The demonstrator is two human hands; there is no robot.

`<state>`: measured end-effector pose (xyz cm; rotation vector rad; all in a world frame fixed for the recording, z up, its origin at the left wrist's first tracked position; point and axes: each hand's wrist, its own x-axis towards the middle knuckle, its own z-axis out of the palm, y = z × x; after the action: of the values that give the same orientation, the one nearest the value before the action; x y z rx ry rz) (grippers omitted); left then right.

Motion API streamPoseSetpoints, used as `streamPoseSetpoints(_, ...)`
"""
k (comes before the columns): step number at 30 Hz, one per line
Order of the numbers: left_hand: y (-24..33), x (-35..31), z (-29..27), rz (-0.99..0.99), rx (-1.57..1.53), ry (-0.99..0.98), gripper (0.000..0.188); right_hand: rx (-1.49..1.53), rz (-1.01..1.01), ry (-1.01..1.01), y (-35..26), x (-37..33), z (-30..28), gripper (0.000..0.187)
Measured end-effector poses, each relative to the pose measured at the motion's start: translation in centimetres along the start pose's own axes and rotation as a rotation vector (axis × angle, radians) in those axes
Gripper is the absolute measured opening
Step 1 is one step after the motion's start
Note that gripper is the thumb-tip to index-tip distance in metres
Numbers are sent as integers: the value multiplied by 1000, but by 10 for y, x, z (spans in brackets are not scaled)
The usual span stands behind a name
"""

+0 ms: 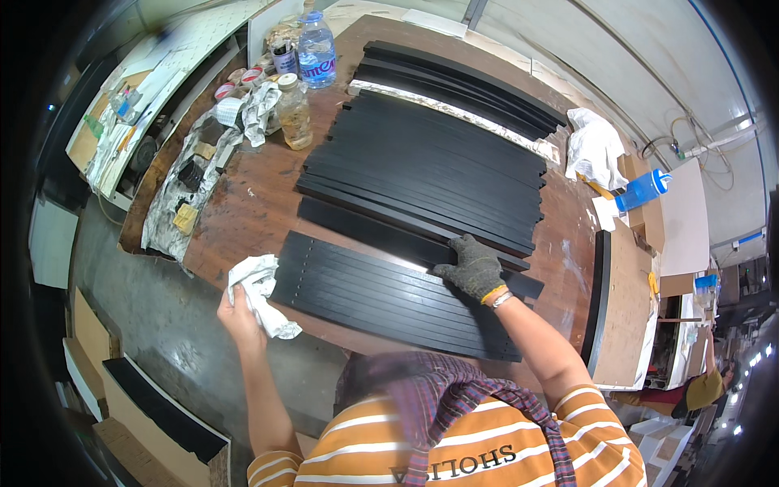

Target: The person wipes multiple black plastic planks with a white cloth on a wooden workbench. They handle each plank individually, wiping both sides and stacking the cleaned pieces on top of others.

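Observation:
My left hand [241,315] is closed around a crumpled white cloth [258,286], off the left end of a row of narrow black slats [381,294] lying side by side near the table's front edge. My right hand [473,269], in a dark grey knit glove with a yellow cuff, lies with fingers apart on a separate black strip [365,229] behind that row. The undersides of its fingers are hidden. Farther back, a larger batch of black slats [414,166] is laid out, with a whitish, stained strip [454,118] along its far side.
On the brown table [243,203], a water bottle [316,53] and a jar of yellowish liquid [294,114] stand at the far left. A stained tray [166,195] holds small items. White cloth [594,150] and a blue bottle [641,191] are at the right. Another person [706,390] is at far right.

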<state>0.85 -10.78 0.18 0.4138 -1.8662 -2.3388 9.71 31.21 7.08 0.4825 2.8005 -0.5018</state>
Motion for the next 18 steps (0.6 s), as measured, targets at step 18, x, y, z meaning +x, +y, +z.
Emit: streamPoseSetpoints(18,22,-16,23,112,53,-86,26,254,-79,48,79,-9,44,51)
